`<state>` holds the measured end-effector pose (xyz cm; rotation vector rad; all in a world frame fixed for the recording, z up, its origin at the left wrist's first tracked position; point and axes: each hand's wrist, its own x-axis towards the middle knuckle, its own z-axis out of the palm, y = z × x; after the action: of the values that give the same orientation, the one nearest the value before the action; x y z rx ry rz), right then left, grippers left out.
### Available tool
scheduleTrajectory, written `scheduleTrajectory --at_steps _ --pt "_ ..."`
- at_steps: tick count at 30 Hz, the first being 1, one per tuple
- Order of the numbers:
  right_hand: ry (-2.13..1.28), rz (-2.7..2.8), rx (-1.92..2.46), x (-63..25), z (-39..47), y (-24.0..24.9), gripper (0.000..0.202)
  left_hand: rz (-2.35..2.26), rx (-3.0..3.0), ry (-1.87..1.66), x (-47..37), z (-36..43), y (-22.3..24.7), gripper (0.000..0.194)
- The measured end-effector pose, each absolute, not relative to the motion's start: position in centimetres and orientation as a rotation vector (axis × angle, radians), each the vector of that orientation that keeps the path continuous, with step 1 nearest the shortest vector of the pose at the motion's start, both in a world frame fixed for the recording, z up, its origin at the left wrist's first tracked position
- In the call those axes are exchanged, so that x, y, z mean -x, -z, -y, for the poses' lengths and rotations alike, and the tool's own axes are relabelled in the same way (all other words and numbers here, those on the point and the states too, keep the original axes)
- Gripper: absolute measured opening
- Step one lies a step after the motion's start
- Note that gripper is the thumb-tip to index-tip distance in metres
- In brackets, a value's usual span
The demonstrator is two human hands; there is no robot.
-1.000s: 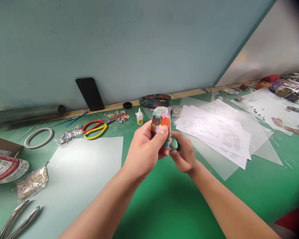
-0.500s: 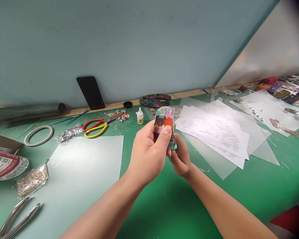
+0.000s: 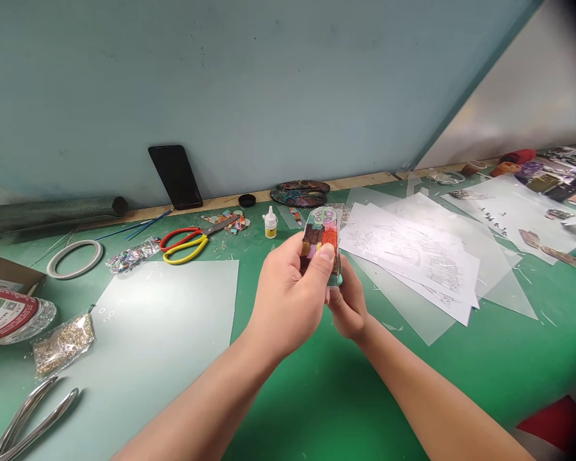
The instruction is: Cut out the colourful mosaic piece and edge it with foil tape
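Observation:
Both hands meet above the middle of the green table around a flat, round-topped piece (image 3: 322, 225) with a multicoloured painted pattern and a glossy edge. My left hand (image 3: 288, 288) is closed on its lower part, thumb pressed on the front face. Behind and below it, my right hand (image 3: 349, 304) is closed at the piece's lower right edge, its fingers partly hidden. A teal edge shows by the right hand; whether it belongs to a second layer I cannot tell. Just beyond the hands stands a small white glue bottle (image 3: 271, 224) with a yellow label.
Red-and-yellow-handled scissors (image 3: 185, 246), a tape roll (image 3: 75, 259) and a bag of small metal parts (image 3: 63, 342) lie left. Metal pliers (image 3: 36, 419) are at the lower left. A phone (image 3: 175, 176) leans on the wall. Drawn sheets (image 3: 408, 256) spread out at the right.
Both hands stay closed on the patterned piece, which sits slightly farther right in view and is tilted a little differently. The things on the table have stayed put.

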<state>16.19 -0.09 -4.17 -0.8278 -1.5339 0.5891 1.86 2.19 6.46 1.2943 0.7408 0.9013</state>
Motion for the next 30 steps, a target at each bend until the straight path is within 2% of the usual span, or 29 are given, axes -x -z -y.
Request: scheduleTrajectory --at_steps 17,23,30 --pt "-0.585 1.492 0.89 -16.6 0.0 4.2 0.03 -0.725 -1.332 -0.835 -1.6 -2.3 -6.7 0.026" --pt "-0.525 1.465 0.976 -16.9 -0.2 4.2 0.038 -0.719 -1.315 -0.788 -1.6 -2.3 -6.5 0.025" --pt "-0.516 1.44 0.966 -17.3 -0.4 4.0 0.036 -0.709 -1.301 -0.706 -1.5 -2.4 -6.4 0.025"
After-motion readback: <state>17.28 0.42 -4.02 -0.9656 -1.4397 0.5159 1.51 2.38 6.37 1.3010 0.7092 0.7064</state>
